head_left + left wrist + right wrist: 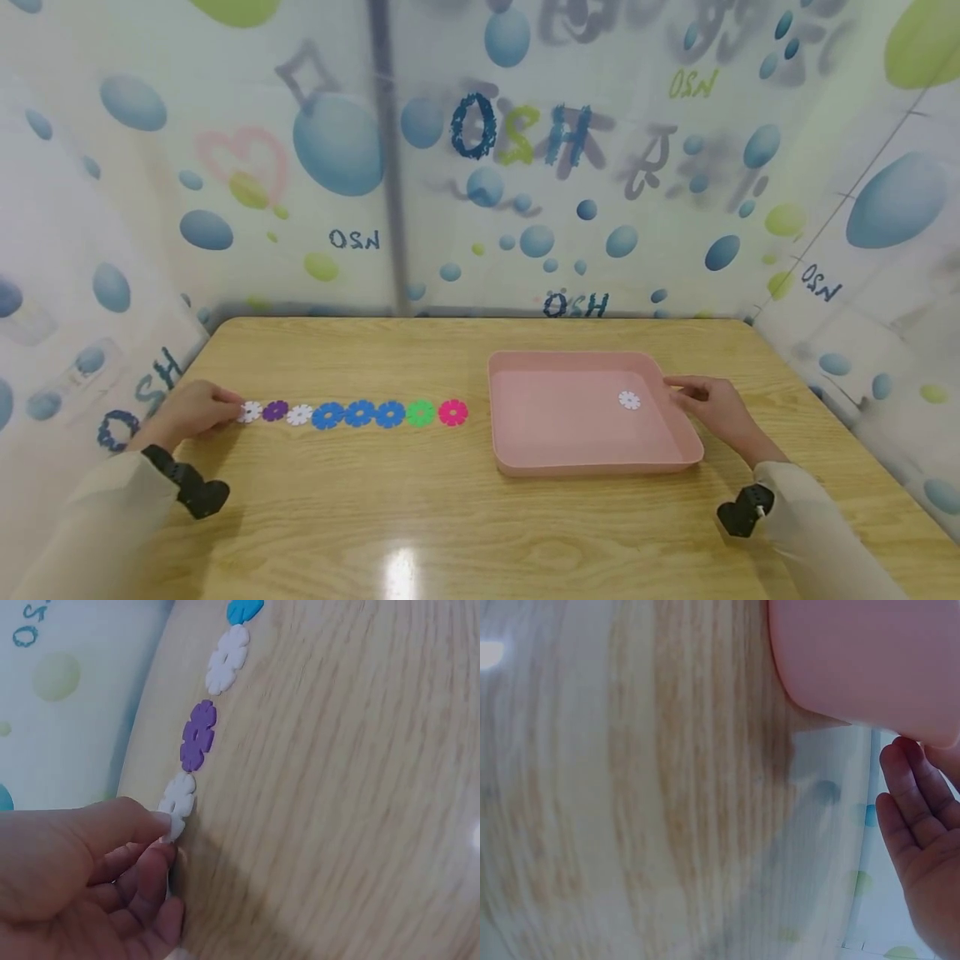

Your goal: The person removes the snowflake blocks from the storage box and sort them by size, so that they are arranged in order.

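Note:
At the left end of a row of flower-shaped plastic snowflake discs, my left hand [197,409] pinches a white snowflake disc [180,796], thumb on its edge. From there rightward lie a purple disc [275,410], another white disc [300,414], three blue discs [360,413], a green disc [420,413] and a pink disc [453,412]. My right hand [711,408] grips the right rim of a pink tray [555,450], its thumb at the rim and its fingers against the outside wall. Inside the tray rests a single white disc [629,401].
The wooden table [337,517] carries the row on its left half and the tray on its right. Behind it hangs a patterned curtain [480,250] with coloured dots and letters, which also covers both sides. A black wrist camera [187,483] sits on each sleeve.

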`<state>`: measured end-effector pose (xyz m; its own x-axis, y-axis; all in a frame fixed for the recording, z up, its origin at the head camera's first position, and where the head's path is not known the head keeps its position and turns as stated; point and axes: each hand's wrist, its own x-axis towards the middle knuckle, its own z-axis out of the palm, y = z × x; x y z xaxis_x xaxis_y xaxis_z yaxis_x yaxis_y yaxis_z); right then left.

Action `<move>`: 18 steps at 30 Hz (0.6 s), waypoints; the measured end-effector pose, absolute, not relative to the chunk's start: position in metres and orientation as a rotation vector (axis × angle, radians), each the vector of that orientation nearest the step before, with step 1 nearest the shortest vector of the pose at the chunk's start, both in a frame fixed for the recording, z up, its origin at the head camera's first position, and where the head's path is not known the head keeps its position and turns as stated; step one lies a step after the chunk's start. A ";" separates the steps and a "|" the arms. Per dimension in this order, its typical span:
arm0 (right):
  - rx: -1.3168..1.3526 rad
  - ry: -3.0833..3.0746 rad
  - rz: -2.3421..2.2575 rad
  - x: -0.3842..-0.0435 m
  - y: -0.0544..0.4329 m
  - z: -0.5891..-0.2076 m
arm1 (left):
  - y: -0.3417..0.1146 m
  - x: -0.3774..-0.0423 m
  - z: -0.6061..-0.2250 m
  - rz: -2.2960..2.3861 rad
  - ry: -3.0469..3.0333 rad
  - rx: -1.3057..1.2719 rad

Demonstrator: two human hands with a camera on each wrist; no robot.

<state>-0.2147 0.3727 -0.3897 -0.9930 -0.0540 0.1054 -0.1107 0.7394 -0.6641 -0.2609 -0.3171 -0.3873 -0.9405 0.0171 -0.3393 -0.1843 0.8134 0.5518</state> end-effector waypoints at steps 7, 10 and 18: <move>0.133 -2.862 1.090 -0.215 0.375 -0.391 | -0.316 -0.259 -0.390 0.896 2.672 -0.193; 0.144 -2.860 1.084 -0.214 0.375 -0.390 | -0.316 -0.258 -0.390 0.923 2.671 -0.180; 0.141 -2.855 1.068 -0.215 0.374 -0.388 | -0.316 -0.257 -0.386 0.989 2.691 -0.199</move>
<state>-0.2146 0.3743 -0.3884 -0.9917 -0.0546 0.1164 -0.1176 0.7513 -0.6495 -0.2567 -0.3157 -0.3857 -0.9549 -0.0366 -0.2947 -0.2188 0.7577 0.6149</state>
